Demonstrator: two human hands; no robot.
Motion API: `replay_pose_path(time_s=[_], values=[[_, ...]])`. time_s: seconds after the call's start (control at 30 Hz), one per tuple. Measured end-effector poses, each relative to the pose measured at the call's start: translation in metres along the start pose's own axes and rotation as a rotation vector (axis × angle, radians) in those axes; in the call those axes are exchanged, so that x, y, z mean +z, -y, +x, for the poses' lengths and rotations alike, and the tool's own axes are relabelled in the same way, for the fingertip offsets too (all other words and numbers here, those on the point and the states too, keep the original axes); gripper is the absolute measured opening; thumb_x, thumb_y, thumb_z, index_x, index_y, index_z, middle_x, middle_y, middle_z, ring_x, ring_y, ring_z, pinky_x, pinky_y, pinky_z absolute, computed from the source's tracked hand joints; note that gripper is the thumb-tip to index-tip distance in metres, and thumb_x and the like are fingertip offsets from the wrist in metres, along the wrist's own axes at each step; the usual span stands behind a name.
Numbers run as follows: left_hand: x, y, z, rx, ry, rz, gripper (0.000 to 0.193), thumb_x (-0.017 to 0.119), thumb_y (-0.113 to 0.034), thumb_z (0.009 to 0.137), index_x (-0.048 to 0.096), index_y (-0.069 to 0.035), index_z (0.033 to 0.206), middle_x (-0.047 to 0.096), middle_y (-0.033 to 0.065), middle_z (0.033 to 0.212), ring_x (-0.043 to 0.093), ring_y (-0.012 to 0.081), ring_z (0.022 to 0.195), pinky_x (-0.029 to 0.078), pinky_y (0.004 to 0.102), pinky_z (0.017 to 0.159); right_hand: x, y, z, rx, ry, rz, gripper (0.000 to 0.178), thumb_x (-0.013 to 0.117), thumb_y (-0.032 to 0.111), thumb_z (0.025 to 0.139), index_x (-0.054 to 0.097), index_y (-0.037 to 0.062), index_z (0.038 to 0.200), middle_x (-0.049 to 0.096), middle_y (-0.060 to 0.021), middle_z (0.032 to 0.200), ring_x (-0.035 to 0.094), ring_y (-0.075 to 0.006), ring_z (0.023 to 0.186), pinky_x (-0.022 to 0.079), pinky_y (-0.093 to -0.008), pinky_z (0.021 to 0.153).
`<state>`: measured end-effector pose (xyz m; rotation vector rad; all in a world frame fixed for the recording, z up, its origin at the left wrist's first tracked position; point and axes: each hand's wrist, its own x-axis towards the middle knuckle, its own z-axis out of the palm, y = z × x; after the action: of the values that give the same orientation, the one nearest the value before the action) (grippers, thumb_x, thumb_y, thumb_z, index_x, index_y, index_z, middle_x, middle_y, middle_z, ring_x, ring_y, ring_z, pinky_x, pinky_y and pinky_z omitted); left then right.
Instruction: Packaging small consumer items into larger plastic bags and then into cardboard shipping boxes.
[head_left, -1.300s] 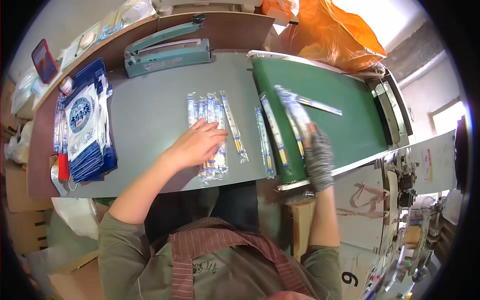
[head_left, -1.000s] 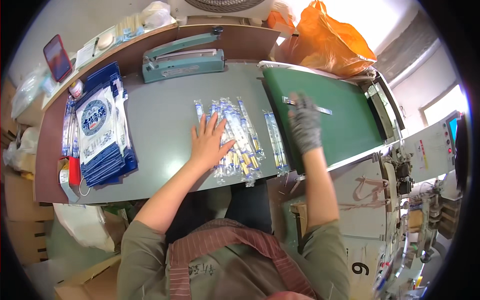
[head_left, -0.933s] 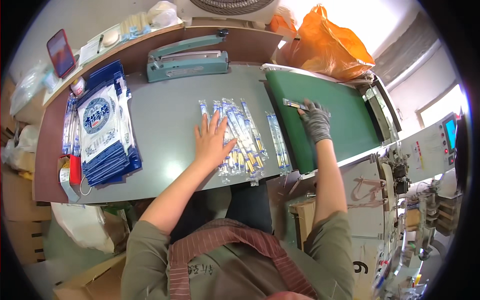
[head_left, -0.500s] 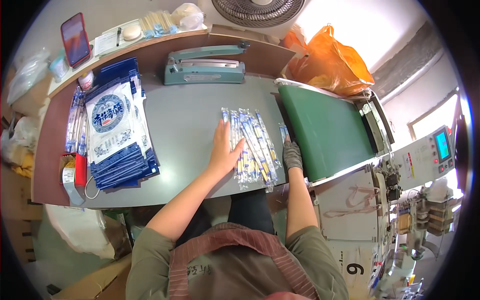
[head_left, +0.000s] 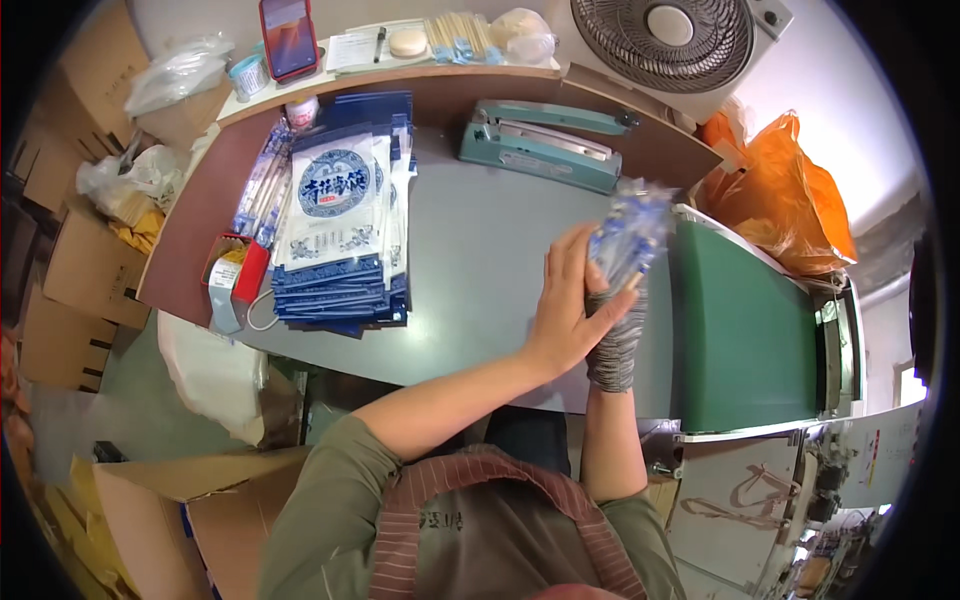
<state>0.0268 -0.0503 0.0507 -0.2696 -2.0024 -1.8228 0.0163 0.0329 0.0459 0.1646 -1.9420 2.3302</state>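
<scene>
Over the right part of the grey table, a bundle of chopsticks (head_left: 632,235) in clear and blue wrappers is held between my two hands, its upper end blurred by motion. My bare left hand (head_left: 565,305) presses against the near left side of the bundle, fingers together and thumb across its lower end. Wrapped round the bundle from behind and below is my right hand (head_left: 618,340), in a grey striped glove; its fingers are mostly hidden. At the left of the table lies a pile of blue and white printed bags (head_left: 335,225).
A teal heat sealer (head_left: 545,150) stands at the table's back. To the right is a green conveyor belt (head_left: 745,330), with an orange plastic bag (head_left: 790,200) behind it. A red box (head_left: 240,268) and more wrapped chopsticks (head_left: 265,185) sit left of the bags. A fan (head_left: 670,27) stands behind.
The wrapped chopsticks that lay spread on the table are now gathered and lifted in both hands. My hands have come together, and the view has swung to the right-hand side of the body.
</scene>
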Motion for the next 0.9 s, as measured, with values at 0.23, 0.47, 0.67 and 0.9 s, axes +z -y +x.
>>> replay_pose_path(time_s=[0.23, 0.47, 0.67, 0.9], values=[[-0.030, 0.025, 0.015, 0.391, 0.281, 0.093, 0.112, 0.076, -0.046, 0.069, 0.007, -0.004, 0.147, 0.020, 0.0203, 0.149, 0.036, 0.0393, 0.127, 0.034, 0.0444, 0.104, -0.012, 0.041, 0.001, -0.180, 0.221, 0.106, 0.089, 0.081, 0.021, 0.070, 0.029, 0.0043, 0.141, 0.048, -0.0108, 0.128, 0.049, -0.0207, 0.114, 0.043, -0.0337, 0.095], [-0.043, -0.001, -0.027, -0.051, 0.522, 0.089, 0.103, 0.074, -0.015, 0.068, 0.008, -0.006, 0.147, 0.053, 0.0175, 0.124, 0.058, 0.0319, 0.105, 0.046, 0.0372, 0.088, -0.011, 0.049, -0.045, -0.276, 0.204, -0.291, 0.079, 0.078, 0.015, 0.069, 0.036, 0.0055, 0.135, 0.057, -0.0055, 0.101, 0.057, -0.0156, 0.092, 0.047, -0.0299, 0.084], [-0.055, -0.007, -0.101, -0.531, 1.101, -0.810, 0.038, 0.069, -0.023, 0.081, 0.056, 0.000, 0.108, 0.065, 0.0093, 0.095, 0.063, 0.0176, 0.091, 0.050, 0.0303, 0.081, -0.004, 0.049, -0.056, -0.379, 0.146, 0.024, 0.073, 0.077, 0.021, 0.068, 0.045, 0.0007, 0.130, 0.057, -0.0154, 0.115, 0.060, -0.0237, 0.093, 0.050, -0.0340, 0.082], [-0.139, -0.013, -0.101, -0.451, 0.638, 0.284, 0.027, 0.064, -0.028, 0.087, 0.062, -0.001, 0.091, 0.066, 0.0111, 0.088, 0.061, 0.0154, 0.081, 0.048, 0.0310, 0.071, -0.016, -0.034, -0.081, 0.549, 0.505, 0.271, 0.019, 0.065, 0.014, 0.079, 0.063, -0.0006, 0.091, 0.064, -0.0092, 0.081, 0.061, -0.0162, 0.073, 0.051, -0.0285, 0.067]])
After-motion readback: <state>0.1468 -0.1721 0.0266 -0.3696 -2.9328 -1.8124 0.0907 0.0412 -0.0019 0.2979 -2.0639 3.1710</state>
